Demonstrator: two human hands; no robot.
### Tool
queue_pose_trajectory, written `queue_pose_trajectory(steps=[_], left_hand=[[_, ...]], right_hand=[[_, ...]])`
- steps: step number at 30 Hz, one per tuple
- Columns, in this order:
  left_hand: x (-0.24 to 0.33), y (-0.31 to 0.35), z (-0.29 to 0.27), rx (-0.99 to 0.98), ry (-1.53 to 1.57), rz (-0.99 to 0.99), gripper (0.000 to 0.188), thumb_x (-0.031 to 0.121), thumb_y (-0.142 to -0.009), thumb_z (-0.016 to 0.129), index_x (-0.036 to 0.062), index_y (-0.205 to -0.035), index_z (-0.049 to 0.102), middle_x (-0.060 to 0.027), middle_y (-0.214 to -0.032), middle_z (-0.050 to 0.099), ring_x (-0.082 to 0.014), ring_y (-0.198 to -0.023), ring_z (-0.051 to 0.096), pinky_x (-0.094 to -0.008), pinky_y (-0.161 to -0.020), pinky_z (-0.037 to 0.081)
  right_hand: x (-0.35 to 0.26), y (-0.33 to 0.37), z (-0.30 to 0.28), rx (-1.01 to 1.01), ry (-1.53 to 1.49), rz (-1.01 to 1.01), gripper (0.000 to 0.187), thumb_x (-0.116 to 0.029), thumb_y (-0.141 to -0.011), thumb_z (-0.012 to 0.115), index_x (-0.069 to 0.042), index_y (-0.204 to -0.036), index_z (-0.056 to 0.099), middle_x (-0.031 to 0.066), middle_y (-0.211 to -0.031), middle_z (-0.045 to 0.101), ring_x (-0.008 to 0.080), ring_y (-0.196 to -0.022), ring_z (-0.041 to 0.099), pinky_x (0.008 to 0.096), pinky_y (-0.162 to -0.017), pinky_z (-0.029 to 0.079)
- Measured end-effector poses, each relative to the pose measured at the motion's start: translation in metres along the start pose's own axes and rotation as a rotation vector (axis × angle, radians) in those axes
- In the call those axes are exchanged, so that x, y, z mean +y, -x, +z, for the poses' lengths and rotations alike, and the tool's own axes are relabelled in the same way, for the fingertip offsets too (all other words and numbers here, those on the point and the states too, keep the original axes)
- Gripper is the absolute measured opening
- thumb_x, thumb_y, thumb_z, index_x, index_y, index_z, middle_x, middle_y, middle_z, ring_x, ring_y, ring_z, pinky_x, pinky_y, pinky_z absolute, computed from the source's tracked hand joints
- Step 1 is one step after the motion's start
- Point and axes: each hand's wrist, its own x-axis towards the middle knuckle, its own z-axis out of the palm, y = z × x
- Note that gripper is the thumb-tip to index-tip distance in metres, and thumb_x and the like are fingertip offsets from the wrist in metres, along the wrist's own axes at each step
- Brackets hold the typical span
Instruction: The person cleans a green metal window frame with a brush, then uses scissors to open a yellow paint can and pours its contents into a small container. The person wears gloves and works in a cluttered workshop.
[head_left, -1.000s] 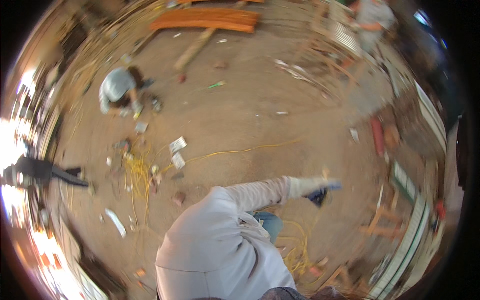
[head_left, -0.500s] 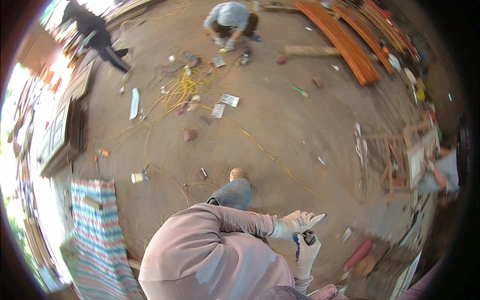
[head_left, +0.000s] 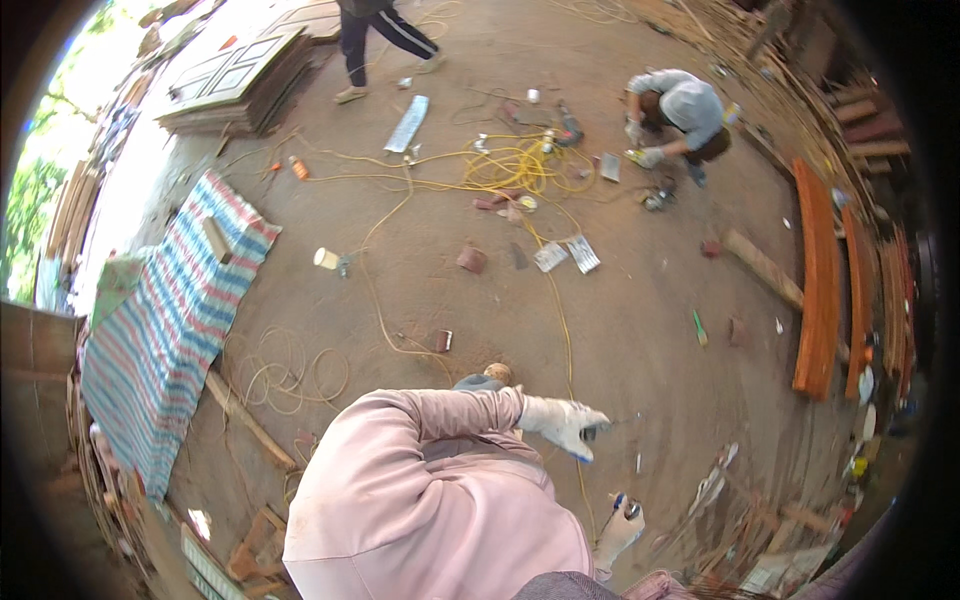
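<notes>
Both my hands wear whitish gloves with blue at the fingertips. My left hand [head_left: 560, 422] reaches out to the right from my pink sleeve. A small dark piece [head_left: 590, 433] sits between its thumb and fingers; its kind is too small to tell. Lower and closer to my body, my right hand [head_left: 620, 535] is closed round a dark, shiny, rounded thing [head_left: 631, 509], mostly hidden by the fingers. The hands are apart. A yellow cord [head_left: 567, 370] runs along the ground past my left hand.
Ahead lie a tangle of yellow cord [head_left: 520, 165], a sanding block [head_left: 443, 341] and a green-handled brush [head_left: 700, 328]. A co-worker [head_left: 685, 110] crouches at far right near orange planks [head_left: 815, 280]. Another person [head_left: 385, 40] walks at the back. A striped sheet [head_left: 170, 340] lies left.
My view has turned to the right, so the scene appears rotated. My hands, close together before, have moved apart. The dark piece now shows in my left hand. The walking person has moved.
</notes>
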Motion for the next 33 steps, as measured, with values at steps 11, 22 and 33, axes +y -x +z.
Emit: queue_pose_trajectory(steps=[11,22,33], left_hand=[[-0.077,-0.029,-0.122,0.375,-0.341,-0.237,0.065,0.048,-0.090,0.065,0.0043,-0.136,0.050,-0.0222,-0.124,0.064,-0.0368,-0.116,0.061,-0.0422,-0.099,0.049],[-0.034,-0.297,-0.218,-0.107,-0.831,-0.232,0.049,0.046,-0.087,0.062,0.0076,-0.118,0.061,-0.0156,-0.108,0.068,-0.0330,-0.097,0.069,-0.0482,-0.082,0.054],[0.062,-0.518,-0.437,0.090,-0.724,-0.402,0.057,0.049,-0.092,0.057,0.0070,-0.131,0.054,-0.0230,-0.124,0.063,-0.0400,-0.115,0.061,-0.0496,-0.096,0.048]], right_hand=[[-0.003,-0.145,0.021,-0.120,0.348,0.142,0.035,-0.029,-0.078,0.083,-0.002,-0.095,0.069,0.0158,-0.092,0.071,0.0325,-0.088,0.068,0.0441,-0.076,0.051],[0.030,-0.354,0.047,-0.243,0.253,0.372,0.068,-0.036,-0.078,0.075,-0.005,-0.133,0.051,0.0263,-0.120,0.065,0.0423,-0.112,0.063,0.0501,-0.096,0.049],[-0.034,-0.675,-0.008,-0.241,0.213,0.318,0.041,-0.039,-0.089,0.069,-0.002,-0.106,0.063,0.0222,-0.099,0.070,0.0410,-0.095,0.067,0.0481,-0.080,0.052]])
